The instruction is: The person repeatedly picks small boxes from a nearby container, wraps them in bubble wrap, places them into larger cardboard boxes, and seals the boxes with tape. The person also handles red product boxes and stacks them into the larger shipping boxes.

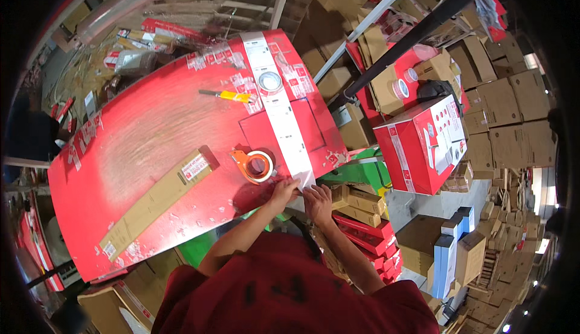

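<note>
A long white strip of printed labels runs across the right part of the red table. At its near end, by the table edge, my left hand and my right hand pinch the strip between fingers and thumbs. Left of the hands lies an orange tape dispenser with a roll of tape. A clear tape roll rests on the strip farther up, and a yellow utility knife lies beside it. A long flat cardboard box bearing a label lies on the left part of the table.
A red printed carton stands right of the table, with tape rolls behind it. Red boxes and small cardboard boxes are stacked beside my right arm. A black pole slants across the upper right.
</note>
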Tool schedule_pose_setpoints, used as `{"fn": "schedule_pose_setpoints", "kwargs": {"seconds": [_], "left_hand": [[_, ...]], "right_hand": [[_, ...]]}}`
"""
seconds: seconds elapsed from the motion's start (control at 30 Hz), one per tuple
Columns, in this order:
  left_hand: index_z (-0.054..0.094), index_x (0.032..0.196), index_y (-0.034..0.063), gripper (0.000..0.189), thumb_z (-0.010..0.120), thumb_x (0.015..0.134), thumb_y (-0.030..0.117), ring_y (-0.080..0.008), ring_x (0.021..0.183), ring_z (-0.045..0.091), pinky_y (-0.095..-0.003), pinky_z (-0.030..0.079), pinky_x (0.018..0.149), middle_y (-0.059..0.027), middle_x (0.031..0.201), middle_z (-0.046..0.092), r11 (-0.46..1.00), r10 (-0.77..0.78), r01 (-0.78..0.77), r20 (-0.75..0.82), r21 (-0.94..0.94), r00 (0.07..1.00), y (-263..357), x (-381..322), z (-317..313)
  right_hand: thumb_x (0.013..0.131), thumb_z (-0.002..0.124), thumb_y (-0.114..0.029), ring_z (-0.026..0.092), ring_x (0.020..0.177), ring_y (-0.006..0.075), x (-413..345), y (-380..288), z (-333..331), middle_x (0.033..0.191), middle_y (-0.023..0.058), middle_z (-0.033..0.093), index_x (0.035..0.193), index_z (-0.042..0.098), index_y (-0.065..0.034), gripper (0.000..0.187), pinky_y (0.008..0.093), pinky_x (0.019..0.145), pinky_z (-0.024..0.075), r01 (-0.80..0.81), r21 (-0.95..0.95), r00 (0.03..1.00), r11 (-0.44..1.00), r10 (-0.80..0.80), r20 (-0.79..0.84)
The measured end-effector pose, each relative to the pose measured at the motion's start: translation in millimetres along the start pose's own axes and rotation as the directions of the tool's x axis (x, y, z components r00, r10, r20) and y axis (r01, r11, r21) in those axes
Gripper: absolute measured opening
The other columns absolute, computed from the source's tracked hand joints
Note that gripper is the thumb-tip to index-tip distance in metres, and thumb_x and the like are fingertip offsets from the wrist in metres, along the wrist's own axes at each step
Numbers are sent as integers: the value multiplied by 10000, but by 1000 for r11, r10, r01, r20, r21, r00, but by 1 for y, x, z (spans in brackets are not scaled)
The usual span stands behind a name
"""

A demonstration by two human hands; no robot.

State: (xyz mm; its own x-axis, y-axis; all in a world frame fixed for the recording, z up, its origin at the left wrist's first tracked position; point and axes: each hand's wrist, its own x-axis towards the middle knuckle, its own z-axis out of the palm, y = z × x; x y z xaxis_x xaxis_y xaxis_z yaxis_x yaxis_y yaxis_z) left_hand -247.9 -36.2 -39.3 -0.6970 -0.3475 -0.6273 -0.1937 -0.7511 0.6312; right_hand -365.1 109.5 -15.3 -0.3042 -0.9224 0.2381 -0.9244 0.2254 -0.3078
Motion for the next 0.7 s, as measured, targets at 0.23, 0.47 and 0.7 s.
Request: {"fn": "schedule_pose_setpoints", "kwargs": {"seconds": [0.23,0.47,0.7], "left_hand": [[662,1143,30,192,598,962,34,-61,746,561,-240,434,621,21,877,630,964,266,-266,9,-2,964,4,21,18],[655,972,35,63,601,971,2,-13,643,415,-240,345,551,108,724,466,858,449,-440,32,265,893,26,28,26],[640,1250,7,340,620,914,55,-171,925,651,-347,528,773,-53,1073,706,929,242,-264,114,260,964,-24,60,-1]], "right_hand": [[779,782,-204,676,1054,277,120,19,-56,1029,84,749,958,766,-72,223,436,998,474,170,316,959,934,-230,164],[796,733,-154,720,842,308,178,73,-22,884,157,738,893,772,-39,156,404,802,561,-59,408,840,911,-176,514],[913,596,-163,674,699,356,401,66,-67,761,185,658,889,630,-34,135,466,625,526,-47,-281,996,959,25,-83]]}}
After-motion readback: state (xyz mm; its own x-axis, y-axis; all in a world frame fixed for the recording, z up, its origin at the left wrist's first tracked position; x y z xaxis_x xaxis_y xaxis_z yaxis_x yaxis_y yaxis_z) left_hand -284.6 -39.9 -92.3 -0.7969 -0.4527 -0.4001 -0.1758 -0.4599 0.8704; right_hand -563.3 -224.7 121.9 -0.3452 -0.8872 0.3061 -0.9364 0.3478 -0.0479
